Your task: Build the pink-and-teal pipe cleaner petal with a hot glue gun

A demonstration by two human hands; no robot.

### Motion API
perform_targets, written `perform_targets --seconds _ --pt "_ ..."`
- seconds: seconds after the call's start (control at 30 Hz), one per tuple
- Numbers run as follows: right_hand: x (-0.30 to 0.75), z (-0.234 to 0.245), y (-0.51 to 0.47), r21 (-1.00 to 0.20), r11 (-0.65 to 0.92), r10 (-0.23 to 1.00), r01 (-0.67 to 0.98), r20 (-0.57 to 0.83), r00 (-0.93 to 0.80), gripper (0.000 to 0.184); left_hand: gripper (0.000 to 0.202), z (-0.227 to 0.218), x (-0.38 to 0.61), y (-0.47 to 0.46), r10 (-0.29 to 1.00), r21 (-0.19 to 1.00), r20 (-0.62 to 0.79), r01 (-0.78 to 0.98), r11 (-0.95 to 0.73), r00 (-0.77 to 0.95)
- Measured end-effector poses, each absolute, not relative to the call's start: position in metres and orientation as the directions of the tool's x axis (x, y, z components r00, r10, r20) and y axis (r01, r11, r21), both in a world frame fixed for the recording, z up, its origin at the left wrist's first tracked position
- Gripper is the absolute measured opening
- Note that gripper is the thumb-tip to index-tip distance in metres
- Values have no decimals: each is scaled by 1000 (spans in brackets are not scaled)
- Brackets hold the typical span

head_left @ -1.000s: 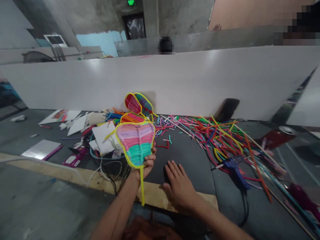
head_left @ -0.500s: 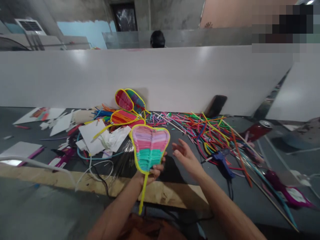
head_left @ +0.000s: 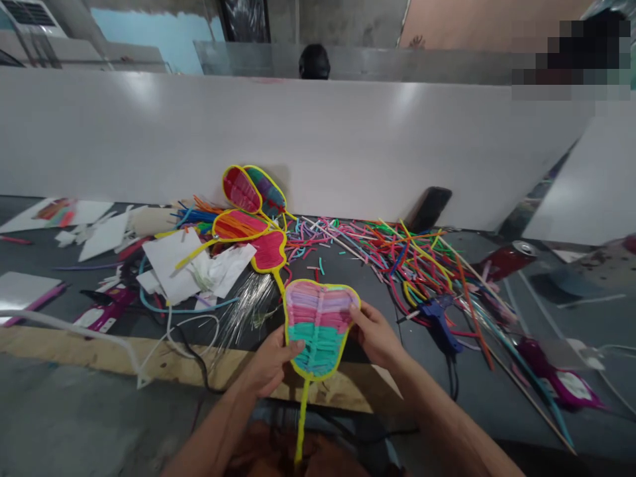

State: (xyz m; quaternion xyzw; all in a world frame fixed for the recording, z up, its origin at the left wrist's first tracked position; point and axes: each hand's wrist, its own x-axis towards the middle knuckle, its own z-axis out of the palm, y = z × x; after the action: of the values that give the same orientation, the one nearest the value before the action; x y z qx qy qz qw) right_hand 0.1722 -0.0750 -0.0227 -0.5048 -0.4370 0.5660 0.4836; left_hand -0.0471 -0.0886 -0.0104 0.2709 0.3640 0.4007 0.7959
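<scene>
Nearest us, a yellow stem point(head_left: 302, 421) hangs below a fan point(head_left: 318, 331) banded in lilac, pink and teal, held face-on over the near edge of a dark table point(head_left: 477, 411) and its wooden strip point(head_left: 348, 387). We find the left hand point(head_left: 271, 364) half closed on the fan's lower left side, thumb across the front, the fingertips behind it hidden. The right hand point(head_left: 377, 334), flat on the table a second ago and raised free just after, now pinches the upper right rim, thumb in front, its other fingers partly hidden. The fan, until now in the left hand alone, is gripped at both sides, which we judge makes it steadier to tilt or work on.

Beyond, a blue glue gun point(head_left: 440, 324) lies to the right, papers point(head_left: 173, 265) to the left. Farther back we see loose pipe cleaners point(head_left: 397, 255), a can point(head_left: 504, 260) and more yellow-rimmed fans point(head_left: 241, 226), two leaning on a white partition point(head_left: 348, 146) where a phone point(head_left: 431, 209) also rests. Past it shows a person's head point(head_left: 315, 63).
</scene>
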Motion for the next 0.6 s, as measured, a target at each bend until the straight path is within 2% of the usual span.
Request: perform_targets --seconds 0.03,0.1,0.17,0.33,0.47,0.6 --pt "171 -24 -68 -992 -84 996 91 -86 -22 43 46 -8 -53 -90 849 754 -383 -408 515 365" --pt "172 -25 -52 -879 48 999 474 37 -31 42 42 -1 -69 -92 877 780 -415 -402 479 240" --pt "172 -25 -35 -749 96 995 655 77 -58 39 43 6 -89 -92 890 788 -443 -425 445 110" --pt "157 -25 9 -610 85 996 788 24 -89 27 61 17 -131 -92 879 788 -463 -507 351 -112" --pt "140 -25 42 -510 -3 1000 860 -21 -9 20 61 16 -135 -94 870 778 -475 -527 343 -134" --pt "140 -24 65 -466 -45 998 883 -49 25 17 61 14 -128 -93 868 786 -479 -505 358 -131"
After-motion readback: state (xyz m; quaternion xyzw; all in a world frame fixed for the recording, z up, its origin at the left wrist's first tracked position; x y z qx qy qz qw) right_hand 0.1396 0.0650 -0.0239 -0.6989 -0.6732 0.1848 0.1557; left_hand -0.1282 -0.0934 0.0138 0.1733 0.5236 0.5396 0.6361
